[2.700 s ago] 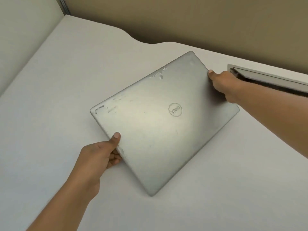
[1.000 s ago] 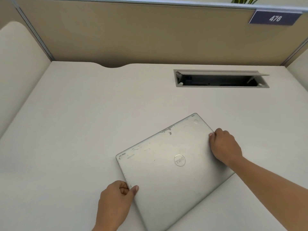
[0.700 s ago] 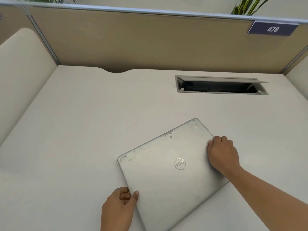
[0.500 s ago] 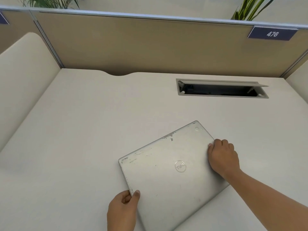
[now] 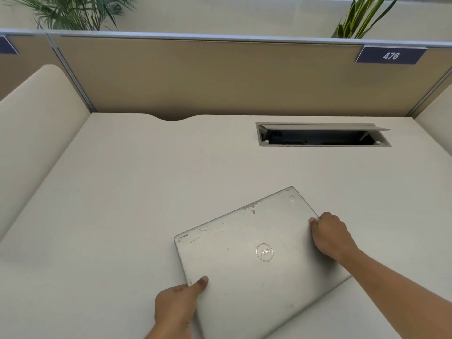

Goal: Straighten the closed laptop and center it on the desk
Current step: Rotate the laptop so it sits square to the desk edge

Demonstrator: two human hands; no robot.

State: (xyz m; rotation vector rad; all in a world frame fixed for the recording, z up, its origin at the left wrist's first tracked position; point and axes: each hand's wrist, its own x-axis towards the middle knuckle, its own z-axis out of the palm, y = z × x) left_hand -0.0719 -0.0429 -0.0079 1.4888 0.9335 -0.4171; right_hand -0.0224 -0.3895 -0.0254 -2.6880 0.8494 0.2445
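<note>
Pale, matte desk [image 5: 127, 192] in a cubicle; tan fabric partition [image 5: 208, 77] along the back w/ a grey top rail; cream side panels L & R; curved notch in the desk's back edge; open cable tray [image 5: 322, 137] sunk in the top at back right, lid tilted up, dark inside; blue tag [image 5: 390, 55] reading 476 on the partition; plant leaves [image 5: 71, 12] above the rail at both ends.

Laptop [image 5: 244, 260] closed, lying flat near the front edge, right of centre, skewed, its far corner pointing to back right; near corner cut off by the frame's bottom; silver metal lid, rounded corners, round logo, scuffs and chipped finish along the far-left edge.

Left hand [image 5: 178, 304] at the laptop's left edge, thumb on top of the lid, fingers curled under & hidden. Right hand [image 5: 330, 237] curled over the right edge, thumb on the lid, fingers wrapped round the side; fingertips not visible; both forearms bare, cut off at the frame.
</note>
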